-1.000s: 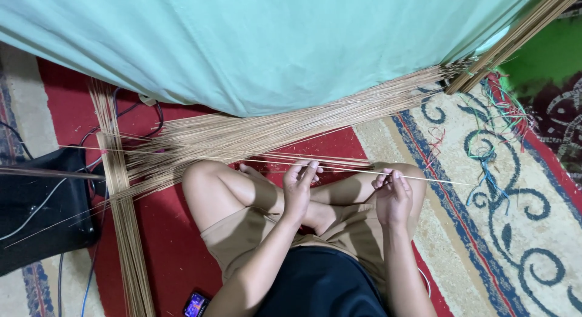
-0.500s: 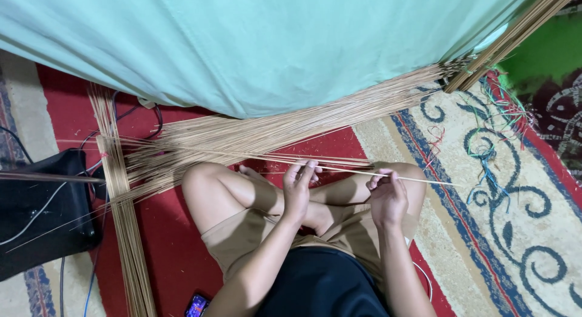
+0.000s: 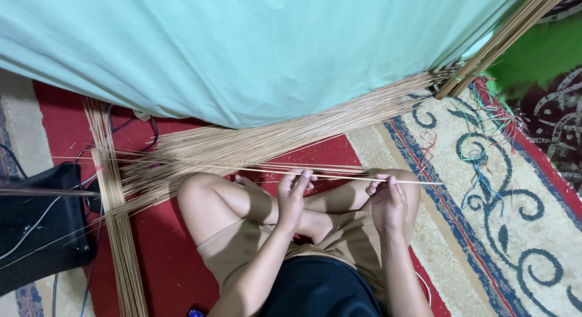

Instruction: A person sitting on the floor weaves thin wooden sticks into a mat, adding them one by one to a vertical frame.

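I sit cross-legged on a red carpet [image 3: 170, 262]. My left hand [image 3: 293, 192] and my right hand [image 3: 388, 198] both pinch the same thin pale stick [image 3: 339, 177], which runs level across my knees and pokes out past the right hand. A wide sheaf of similar thin sticks [image 3: 254, 144] fans over the floor just beyond my legs, from the left side up toward the right under a pale green cloth [image 3: 254, 50]. A second bundle of sticks [image 3: 115, 232] lies along the floor at my left.
A black case [image 3: 36, 226] with thin cables sits at the far left. A cream rug with blue scroll pattern [image 3: 503, 232] covers the floor on the right, with loose coloured threads [image 3: 485, 129]. More sticks [image 3: 503, 38] lean at the upper right.
Both hands have stayed on the stick over my knees; the right hand shifted slightly left along it.
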